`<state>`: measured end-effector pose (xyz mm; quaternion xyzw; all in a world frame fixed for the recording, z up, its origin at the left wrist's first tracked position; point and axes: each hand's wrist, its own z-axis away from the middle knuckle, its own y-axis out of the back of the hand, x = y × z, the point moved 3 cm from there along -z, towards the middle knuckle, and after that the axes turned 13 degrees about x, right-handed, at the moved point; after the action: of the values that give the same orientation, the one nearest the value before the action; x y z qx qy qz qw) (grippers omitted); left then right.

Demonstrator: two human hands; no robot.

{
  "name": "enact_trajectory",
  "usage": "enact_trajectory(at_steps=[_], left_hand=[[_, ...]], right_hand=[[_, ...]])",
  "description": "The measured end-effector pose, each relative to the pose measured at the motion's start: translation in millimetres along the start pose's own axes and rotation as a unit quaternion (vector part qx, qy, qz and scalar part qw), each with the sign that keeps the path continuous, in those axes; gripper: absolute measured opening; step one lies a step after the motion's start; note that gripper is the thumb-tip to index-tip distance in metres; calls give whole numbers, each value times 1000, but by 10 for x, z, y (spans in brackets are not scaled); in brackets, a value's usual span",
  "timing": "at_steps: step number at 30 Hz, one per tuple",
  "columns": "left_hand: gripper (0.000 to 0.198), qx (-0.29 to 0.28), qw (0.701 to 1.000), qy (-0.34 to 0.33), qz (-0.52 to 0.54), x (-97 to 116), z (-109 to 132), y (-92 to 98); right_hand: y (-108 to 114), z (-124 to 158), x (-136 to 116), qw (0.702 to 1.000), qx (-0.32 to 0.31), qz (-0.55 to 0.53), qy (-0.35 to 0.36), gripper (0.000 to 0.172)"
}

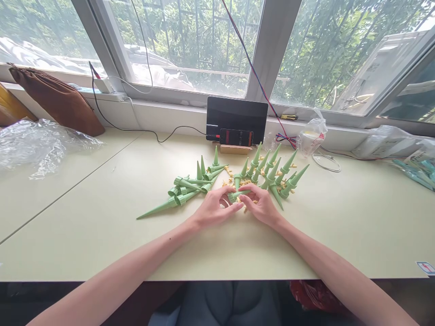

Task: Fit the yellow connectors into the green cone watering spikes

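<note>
Head view, largest first: a broad, pale cream-green tabletop (102, 244) spans the frame from side to side, and just below its centre the bare left hand (215, 207) and the bare right hand (261, 206) meet. Between their fingertips lies one light-green, collared plastic cone (234, 197), its long axis running nearly across the frame, wide collar toward the left hand, narrow end toward the right. Both hands touch it, so neither is nearer; the left fingers curl with thumb and forefinger about the collar, while the right ones bend in over the tapered part. Whether the right thumb also pinches something small, I cannot tell. By count, left of the hands sits a pile of similar green cones (159, 208), three standing upright, the rest overlapping too much to number; right of centre, a second cluster of green cones (272, 175) shows at least seven raised tips. Smallest are yellow-tan plastic pieces (245, 209), many, uncountable here.
</note>
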<state>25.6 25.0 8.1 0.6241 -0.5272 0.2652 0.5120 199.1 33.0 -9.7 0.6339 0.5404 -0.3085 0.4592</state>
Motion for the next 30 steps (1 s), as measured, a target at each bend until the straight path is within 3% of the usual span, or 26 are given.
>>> enact_trajectory(at_steps=[21, 30], left_hand=[[38, 17, 1000, 13, -15, -38, 18, 41], [34, -6, 999, 17, 31, -39, 18, 23]], right_hand=[[-34, 25, -72, 1000, -19, -22, 11, 26], [-28, 13, -61, 1000, -7, -3, 11, 24]])
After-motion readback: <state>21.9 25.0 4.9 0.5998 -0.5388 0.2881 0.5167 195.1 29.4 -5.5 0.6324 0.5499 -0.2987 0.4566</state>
